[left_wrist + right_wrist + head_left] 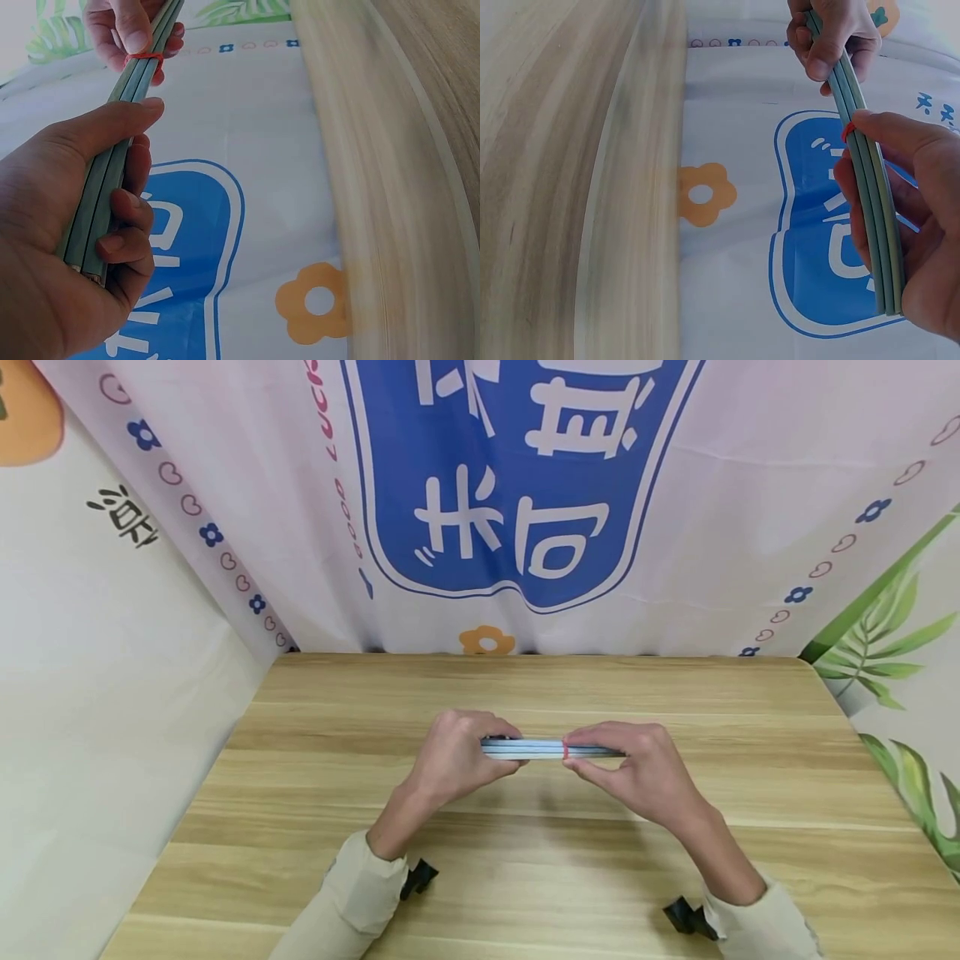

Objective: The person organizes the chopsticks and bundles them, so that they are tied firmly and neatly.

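Observation:
A bundle of slim blue-green pencil-like sticks [542,749] is held level above the table between both hands. A thin red band [566,750] goes round the sticks, right of their middle in the head view. My left hand [456,756] grips the left end, thumb along one side and fingers curled round the other. In the left wrist view, brownish stick ends [91,277] show near the palm. My right hand [637,767] holds the right part, its thumb and fingertip right at the red band [848,132]. The far ends lie partly hidden by each hand.
Below the hands is a wood-grain table [540,877]. Behind it hangs a white cloth [720,527] with a blue printed sign and flowers. Black wrist mounts [418,878] stick out from both sleeves, close over the tabletop. A leaf-patterned sheet [900,710] hangs at the right.

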{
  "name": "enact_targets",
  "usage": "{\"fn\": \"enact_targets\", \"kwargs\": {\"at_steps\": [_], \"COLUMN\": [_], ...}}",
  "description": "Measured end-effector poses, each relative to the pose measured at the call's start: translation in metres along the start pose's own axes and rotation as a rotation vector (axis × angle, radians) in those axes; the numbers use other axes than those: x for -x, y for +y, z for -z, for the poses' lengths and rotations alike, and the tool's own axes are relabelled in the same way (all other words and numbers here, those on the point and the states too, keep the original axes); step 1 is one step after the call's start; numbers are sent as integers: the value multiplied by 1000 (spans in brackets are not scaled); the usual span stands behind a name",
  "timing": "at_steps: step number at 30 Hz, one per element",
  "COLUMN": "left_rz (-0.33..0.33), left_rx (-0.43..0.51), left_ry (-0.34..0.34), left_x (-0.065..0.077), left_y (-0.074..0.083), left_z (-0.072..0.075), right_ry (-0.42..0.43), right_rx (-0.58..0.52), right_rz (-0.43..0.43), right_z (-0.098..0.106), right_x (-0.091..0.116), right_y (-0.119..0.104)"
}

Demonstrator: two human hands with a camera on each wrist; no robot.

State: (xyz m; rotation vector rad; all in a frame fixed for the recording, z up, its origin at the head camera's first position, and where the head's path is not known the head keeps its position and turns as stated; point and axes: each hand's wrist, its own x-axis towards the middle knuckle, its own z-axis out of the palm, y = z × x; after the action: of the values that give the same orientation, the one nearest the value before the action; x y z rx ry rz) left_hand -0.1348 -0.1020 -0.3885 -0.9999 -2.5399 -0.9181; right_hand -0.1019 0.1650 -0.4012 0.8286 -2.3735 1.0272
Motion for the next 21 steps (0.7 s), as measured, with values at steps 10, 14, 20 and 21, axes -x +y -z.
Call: {"fn": "enact_targets", "kwargs": {"at_steps": [10,14,20,21], "left_rz": [-11,3,25,25], "left_rx": [37,33,34,36], "left_ry": [-13,-20,-34,-35], "left_x": [1,1,1,1], "left_y": [2,3,4,4], "left_z": [-5,-5,-4,-3], "right_ry": [18,-42,-91,-90], "right_rx": [116,128,36,20], "right_rz": [32,-15,-68,-58], "right_z": [-8,-6,6,5], "right_x": [-3,-3,-2,-2], "right_y": [-8,-10,-9,-9]}}
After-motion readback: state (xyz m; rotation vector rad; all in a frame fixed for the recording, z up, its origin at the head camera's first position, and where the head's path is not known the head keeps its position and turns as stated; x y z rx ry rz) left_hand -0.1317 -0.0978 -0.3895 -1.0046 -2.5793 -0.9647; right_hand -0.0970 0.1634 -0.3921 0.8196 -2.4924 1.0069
